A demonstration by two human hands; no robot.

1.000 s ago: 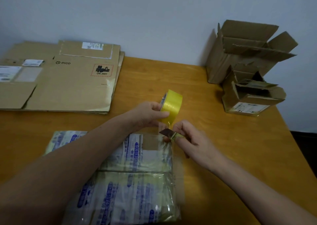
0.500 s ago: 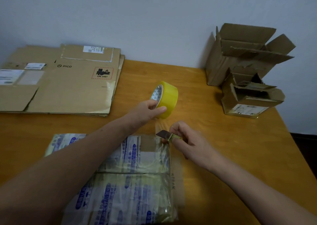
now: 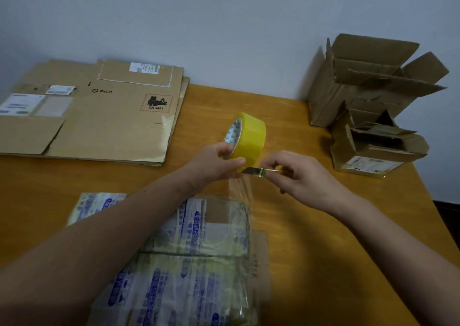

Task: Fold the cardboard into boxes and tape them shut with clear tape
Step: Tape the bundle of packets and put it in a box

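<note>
A cardboard box (image 3: 199, 246) covered in old printed tape lies in front of me, its flaps folded flat. My left hand (image 3: 216, 164) grips a yellowish roll of clear tape (image 3: 249, 137) above the box's far edge. A clear strip of tape (image 3: 242, 188) runs from the roll down to the box. My right hand (image 3: 298, 176) holds a small utility knife (image 3: 258, 171), its blade pointing left against the strip just under the roll.
A stack of flattened cardboard sheets (image 3: 99, 116) lies at the back left of the wooden table (image 3: 336, 226). Two opened boxes, a large one (image 3: 368, 81) and a small one (image 3: 373, 149), stand at the back right by the wall.
My left hand has lifted the roll up and away from the box, drawing out more tape. My right hand has brought the knife blade up to the stretched strip.
</note>
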